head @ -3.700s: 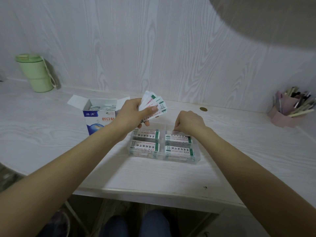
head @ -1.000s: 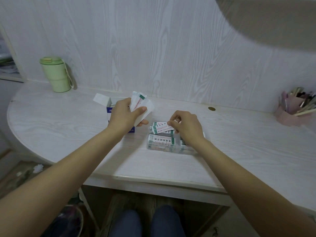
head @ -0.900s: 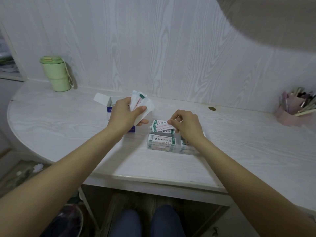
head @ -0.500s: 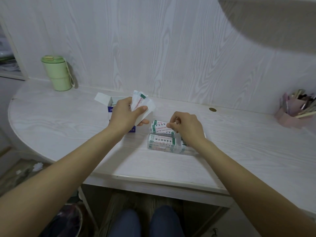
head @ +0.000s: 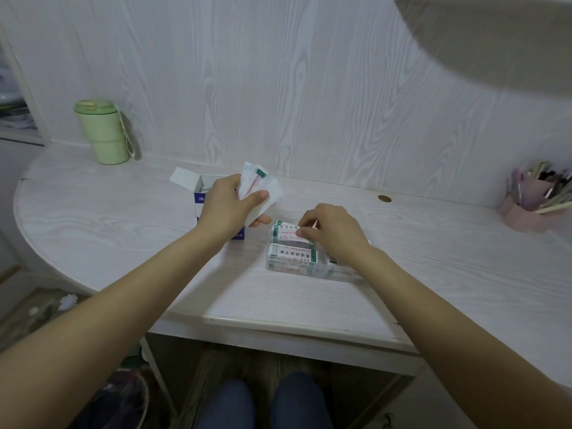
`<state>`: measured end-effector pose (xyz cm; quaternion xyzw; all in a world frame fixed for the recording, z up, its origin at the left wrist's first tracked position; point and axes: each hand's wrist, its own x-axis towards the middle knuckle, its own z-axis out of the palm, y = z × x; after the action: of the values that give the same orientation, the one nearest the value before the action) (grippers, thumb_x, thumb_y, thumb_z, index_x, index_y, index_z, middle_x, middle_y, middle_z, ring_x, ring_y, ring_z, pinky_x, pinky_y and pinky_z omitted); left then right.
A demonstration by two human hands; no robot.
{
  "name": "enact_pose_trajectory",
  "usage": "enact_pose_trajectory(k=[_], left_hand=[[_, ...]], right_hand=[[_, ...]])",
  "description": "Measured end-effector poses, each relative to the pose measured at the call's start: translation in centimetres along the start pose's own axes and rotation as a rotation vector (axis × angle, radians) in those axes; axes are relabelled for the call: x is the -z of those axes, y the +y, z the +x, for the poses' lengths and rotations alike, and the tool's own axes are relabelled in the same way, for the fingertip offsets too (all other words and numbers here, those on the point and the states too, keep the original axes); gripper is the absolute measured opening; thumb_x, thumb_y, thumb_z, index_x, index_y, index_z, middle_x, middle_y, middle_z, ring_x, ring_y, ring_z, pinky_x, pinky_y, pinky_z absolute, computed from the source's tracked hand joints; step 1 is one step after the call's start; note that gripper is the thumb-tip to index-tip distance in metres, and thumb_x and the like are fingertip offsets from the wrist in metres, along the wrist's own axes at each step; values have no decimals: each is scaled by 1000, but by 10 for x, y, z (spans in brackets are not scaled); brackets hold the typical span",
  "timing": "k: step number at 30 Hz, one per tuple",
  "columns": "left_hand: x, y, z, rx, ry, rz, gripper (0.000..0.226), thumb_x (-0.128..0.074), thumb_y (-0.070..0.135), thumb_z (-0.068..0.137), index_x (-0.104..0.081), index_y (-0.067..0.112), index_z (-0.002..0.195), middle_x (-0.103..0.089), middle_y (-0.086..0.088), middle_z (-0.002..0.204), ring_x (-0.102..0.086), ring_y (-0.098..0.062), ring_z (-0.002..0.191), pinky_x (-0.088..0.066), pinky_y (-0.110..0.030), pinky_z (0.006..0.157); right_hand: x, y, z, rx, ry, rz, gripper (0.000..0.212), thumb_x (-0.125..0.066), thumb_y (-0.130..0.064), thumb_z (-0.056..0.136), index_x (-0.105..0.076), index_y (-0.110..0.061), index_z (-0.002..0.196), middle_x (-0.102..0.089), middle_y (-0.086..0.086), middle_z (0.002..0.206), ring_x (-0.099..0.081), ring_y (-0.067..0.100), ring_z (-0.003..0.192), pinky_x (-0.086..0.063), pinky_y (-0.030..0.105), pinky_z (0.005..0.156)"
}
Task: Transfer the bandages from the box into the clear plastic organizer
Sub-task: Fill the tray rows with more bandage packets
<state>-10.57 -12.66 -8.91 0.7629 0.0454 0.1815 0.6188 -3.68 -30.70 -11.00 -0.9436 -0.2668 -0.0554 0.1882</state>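
Worktop (head: 123, 218), white woodgrain, carries all items. Green cup (head: 103, 133) at far left; pink pen holder (head: 526, 205) at far right. Box (head: 201, 193), flaps open, behind left hand (head: 227, 209); its grip is clamped on a fanned stack of bandages (head: 260, 190) held above the worktop. Clear plastic organizer (head: 297, 261) sits just right of the box, bandages in its compartments. Right hand (head: 334, 230) grip pinches a single bandage (head: 286, 232) at the organizer's far-left compartment.

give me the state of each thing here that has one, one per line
box: flaps open, upright
clear plastic organizer: lidless, bandages inside
green cup: lid on, upright
left hand: grips a fan of bandages
right hand: pinches one bandage over the organizer's far left compartment
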Motion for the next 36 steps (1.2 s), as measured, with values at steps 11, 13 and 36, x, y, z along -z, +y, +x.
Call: enact_pose_trajectory(k=[11,13,36], left_hand=[[3,-2,2,3,5,11,14,-59,14,92,-57,12,105,-67,-4,91,-71,-19,63,-57,-29,56],[3,-2,2,2,4,10,13,-59,14,92,-57,11,105,-67,-4,91,-71,-19,63,-57,-31,58],[0,-2,2,15,-31,-1,16,-59,12,92,-58,6,107,-68,-10,93,-71,-23,64,-56,-30,55]], right_hand=[[-6,-10,13,33,-103,51,24,-68,-28,86,-69,-16,107,-55,-6,92,-53,11,86,-42,24,74],[-8,-10,15,28,-107,78,22,-70,-27,85,-69,-14,103,-56,-6,91,-52,9,83,-40,22,72],[13,3,15,-80,-233,112,14,-71,-12,83,-75,-12,97,-73,3,93,-61,12,86,-48,21,69]])
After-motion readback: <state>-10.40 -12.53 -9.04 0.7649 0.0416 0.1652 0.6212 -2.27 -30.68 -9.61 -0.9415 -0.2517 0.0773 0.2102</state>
